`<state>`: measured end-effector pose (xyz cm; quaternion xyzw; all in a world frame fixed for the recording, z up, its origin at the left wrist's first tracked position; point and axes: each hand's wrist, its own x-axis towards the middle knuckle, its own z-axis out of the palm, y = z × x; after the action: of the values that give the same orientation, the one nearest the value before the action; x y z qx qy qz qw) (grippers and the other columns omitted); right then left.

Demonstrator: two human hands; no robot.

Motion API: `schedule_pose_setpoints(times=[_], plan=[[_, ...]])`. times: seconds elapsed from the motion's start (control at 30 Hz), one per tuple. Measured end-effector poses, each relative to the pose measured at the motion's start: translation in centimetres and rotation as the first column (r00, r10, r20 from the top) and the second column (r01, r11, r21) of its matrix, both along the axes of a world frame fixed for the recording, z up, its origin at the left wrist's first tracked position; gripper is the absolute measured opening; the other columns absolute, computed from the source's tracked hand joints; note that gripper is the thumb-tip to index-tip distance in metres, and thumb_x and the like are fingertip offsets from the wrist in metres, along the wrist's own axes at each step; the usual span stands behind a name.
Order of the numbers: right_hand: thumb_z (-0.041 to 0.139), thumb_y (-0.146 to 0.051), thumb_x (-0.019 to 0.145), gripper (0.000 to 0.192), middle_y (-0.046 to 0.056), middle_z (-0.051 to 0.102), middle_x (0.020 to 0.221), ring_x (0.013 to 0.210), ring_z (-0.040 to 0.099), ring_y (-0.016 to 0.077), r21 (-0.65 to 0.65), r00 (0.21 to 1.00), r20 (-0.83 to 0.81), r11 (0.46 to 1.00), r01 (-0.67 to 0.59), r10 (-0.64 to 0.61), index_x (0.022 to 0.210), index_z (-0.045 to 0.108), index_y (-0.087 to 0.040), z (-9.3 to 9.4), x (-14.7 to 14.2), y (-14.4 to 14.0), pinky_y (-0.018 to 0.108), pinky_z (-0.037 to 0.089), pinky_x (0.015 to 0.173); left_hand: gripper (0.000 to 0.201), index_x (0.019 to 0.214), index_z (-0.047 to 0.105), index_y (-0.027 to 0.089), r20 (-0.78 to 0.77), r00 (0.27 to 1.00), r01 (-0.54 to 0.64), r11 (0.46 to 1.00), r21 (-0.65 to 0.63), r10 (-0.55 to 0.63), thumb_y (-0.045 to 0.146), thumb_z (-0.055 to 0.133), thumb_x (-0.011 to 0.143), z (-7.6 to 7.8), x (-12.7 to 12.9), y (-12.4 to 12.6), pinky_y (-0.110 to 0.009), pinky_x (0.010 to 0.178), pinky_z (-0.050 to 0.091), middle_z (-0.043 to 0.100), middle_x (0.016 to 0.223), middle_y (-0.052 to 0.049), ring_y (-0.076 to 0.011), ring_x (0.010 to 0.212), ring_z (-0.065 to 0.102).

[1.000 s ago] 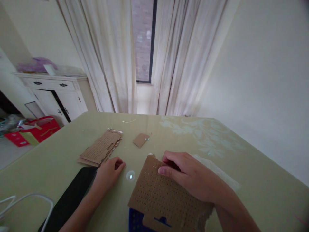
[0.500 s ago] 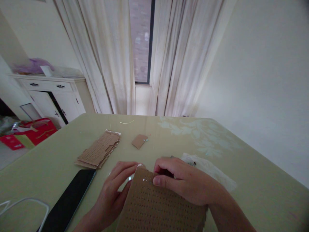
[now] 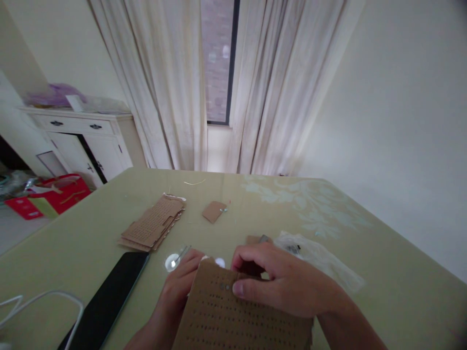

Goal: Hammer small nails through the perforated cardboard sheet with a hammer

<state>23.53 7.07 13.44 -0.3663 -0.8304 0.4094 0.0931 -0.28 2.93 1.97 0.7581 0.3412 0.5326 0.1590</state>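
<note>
A brown cardboard sheet (image 3: 237, 323) with rows of small punched holes stands tilted up toward me at the bottom centre. Along its left edge, my left hand (image 3: 175, 291) grips it, the fingertips partly hidden behind the board. My right hand (image 3: 280, 277) pinches its top edge, thumb on the front face and fingers curled behind. Two small silver round studs (image 3: 224, 287) sit in the card just left of that thumb. Beyond my left hand lies a clear-white disc (image 3: 172, 263) with thin metal pins beside it. A second pale round piece (image 3: 220, 262) shows behind the board's top edge.
A stack of punched cardboard sheets (image 3: 155, 223) lies at left, near a black phone-like slab (image 3: 109, 296) and a white cable (image 3: 47, 294). Farther off is a small brown card (image 3: 214, 212). A clear plastic bag (image 3: 321, 260) lies right, beyond my right hand.
The view has shifted slightly. My left hand has slipped lower behind the sheet, uncovering the disc and pins. My right hand stays at the top edge.
</note>
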Motion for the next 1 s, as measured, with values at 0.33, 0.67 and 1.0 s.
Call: schedule_pose_setpoints(times=[0.33, 0.67, 1.0], plan=[[0.079, -0.038, 0.093, 0.017, -0.004, 0.065, 0.085, 0.080, 0.058, 0.0152, -0.043, 0.998, 0.065, 0.999, 0.025, -0.022, 0.098, 0.072, -0.023, -0.3, -0.4, -0.2, 0.027, 0.038, 0.070, 0.030, 0.083, 0.068, 0.023, -0.036, 0.999, 0.019, 0.993, 0.121, -0.015, 0.025, 0.058, 0.111, -0.2, 0.1, -1.0, -0.033, 0.068, 0.051, 0.069, 0.077, -0.001, -0.0192, 0.075, 0.061], [0.074, -0.034, 0.097, 0.013, -0.002, 0.066, 0.088, 0.084, 0.059, 0.0174, 0.101, 0.987, 0.070, 0.985, 0.140, -0.147, 0.093, 0.069, -0.022, 0.0, -0.7, -0.2, 0.030, 0.039, 0.076, 0.030, 0.134, 0.074, 0.033, -0.082, 0.955, -0.279, 0.958, 0.071, 0.285, 0.029, 0.053, 0.113, 2.0, -3.5, -0.4, -0.037, 0.101, 0.054, 0.073, 0.132, -0.005, -0.0231, 0.121, 0.066], [0.073, -0.032, 0.097, 0.014, -0.001, 0.067, 0.091, 0.088, 0.059, 0.0192, 0.139, 0.983, 0.113, 0.982, 0.130, -0.146, 0.091, 0.065, -0.023, -0.5, -1.4, -2.7, 0.030, 0.036, 0.076, 0.017, 0.111, 0.082, 0.033, -0.361, 0.915, -0.064, 0.948, 0.313, 0.181, 0.020, 0.073, 0.104, 2.6, -1.9, -2.0, -0.037, 0.101, 0.043, 0.083, 0.106, 0.003, -0.0228, 0.112, 0.064]])
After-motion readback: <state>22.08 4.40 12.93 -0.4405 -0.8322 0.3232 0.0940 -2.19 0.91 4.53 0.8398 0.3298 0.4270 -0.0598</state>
